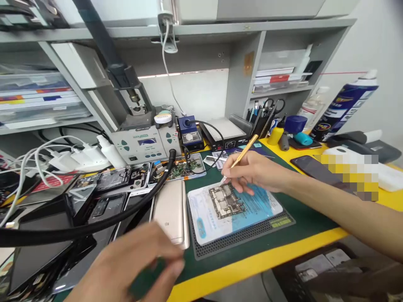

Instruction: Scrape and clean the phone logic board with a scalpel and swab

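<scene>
At the far left of the frame we have dark phone parts, with a thick black hose (pixel 94 227) curving over them towards the centre. In the lower left, our left hand (pixel 128 249) hangs in front of the parts, blurred, its fingers loosely curled. We see nothing held there, and cannot tell whether thumb and forefinger meet.

Just beyond it, left of centre, a gold phone (pixel 168 207) lies face down. Right of that, at the middle of the frame, the circuit board (pixel 224 203) lies flat on a blue-and-white pad (pixel 262 205), which rests on a dark textured mat (pixel 252 230).

Above the board's upper edge, our right hand (pixel 248 170) grips a slim gold tool (pixel 246 151) like a pen, tip down and tail slanting to the upper right. The tip is near that edge; whether it touches, we cannot tell.

To do this fine work well, we should rest the right hand's lower fingers on the pad, press lightly and let the fingertips, not the arm, steer the tip. The board looks loose on the pad, so the left hand would serve us best steadying it by a bare edge, clear of the small components.
</scene>
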The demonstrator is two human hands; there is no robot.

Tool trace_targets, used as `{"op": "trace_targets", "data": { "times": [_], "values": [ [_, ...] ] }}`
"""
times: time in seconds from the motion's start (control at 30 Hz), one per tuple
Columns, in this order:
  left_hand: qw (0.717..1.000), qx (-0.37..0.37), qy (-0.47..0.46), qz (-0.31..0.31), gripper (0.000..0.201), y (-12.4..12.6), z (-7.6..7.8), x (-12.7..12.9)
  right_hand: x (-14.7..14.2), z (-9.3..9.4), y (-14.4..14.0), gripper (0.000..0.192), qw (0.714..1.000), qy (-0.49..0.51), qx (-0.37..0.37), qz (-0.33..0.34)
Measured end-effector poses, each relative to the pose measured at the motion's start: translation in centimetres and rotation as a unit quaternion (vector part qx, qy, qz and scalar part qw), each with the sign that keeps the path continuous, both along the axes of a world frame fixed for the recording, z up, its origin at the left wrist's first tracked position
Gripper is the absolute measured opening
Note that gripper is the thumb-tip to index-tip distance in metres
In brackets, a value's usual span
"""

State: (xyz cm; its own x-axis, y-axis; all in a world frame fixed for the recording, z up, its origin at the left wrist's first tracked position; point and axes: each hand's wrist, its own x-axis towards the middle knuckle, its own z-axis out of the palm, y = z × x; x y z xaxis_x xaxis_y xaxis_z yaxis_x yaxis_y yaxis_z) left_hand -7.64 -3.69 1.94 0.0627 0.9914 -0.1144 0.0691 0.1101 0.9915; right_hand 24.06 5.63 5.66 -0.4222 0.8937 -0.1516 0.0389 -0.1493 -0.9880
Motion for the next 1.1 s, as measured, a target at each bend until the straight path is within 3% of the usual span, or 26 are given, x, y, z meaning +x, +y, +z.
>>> {"op": "trace_targets", "data": {
  "times": [0.03, 0.1, 0.17, 0.2, 0.3, 0.43, 0.67, 0.97, 1.1],
  "values": [
    [0.998, 0.029, 0.039, -0.045, 0.028, 1.1, 0.8, 1.3, 0.1, -0.1, -0.3, 0.033, 1.0, -0.008, 0.002, 0.007],
    [0.935, 0.209, 0.225, -0.175, 0.036, 3.0, 1.9, 3.8, 0.4, -0.4, -0.8, 0.027, 0.999, -0.035, 0.011, 0.01],
    [0.887, 0.289, 0.291, -0.213, 0.05, 4.3, 2.2, 6.0, 0.8, -0.7, -1.3, 0.022, 0.998, -0.063, 0.018, 0.005],
    [0.877, 0.304, 0.301, -0.219, 0.056, 4.7, 2.0, 6.7, 1.0, -0.8, -1.4, 0.021, 0.997, -0.075, 0.022, 0.002],
    [0.871, 0.312, 0.312, -0.216, 0.063, 5.2, 1.0, 7.9, 1.4, -1.2, -1.6, 0.023, 0.993, -0.109, 0.042, 0.008],
    [0.85, 0.356, 0.334, -0.196, 0.051, 4.9, 0.1, 7.9, 1.5, -1.3, -1.7, 0.033, 0.989, -0.139, 0.052, 0.005],
    [0.8, 0.44, 0.368, -0.174, 0.035, 4.0, -0.3, 7.6, 1.4, -0.7, -2.5, 0.037, 0.991, -0.136, -0.014, 0.006],
    [0.782, 0.476, 0.367, -0.164, 0.028, 3.9, -1.9, 6.8, 0.7, -1.3, -3.1, 0.035, 0.993, -0.087, -0.067, -0.04],
    [0.753, 0.521, 0.375, -0.146, 0.025, 4.4, -2.9, 7.0, 0.5, -1.3, -3.2, 0.032, 0.993, -0.084, -0.065, -0.053]
  ]
}}
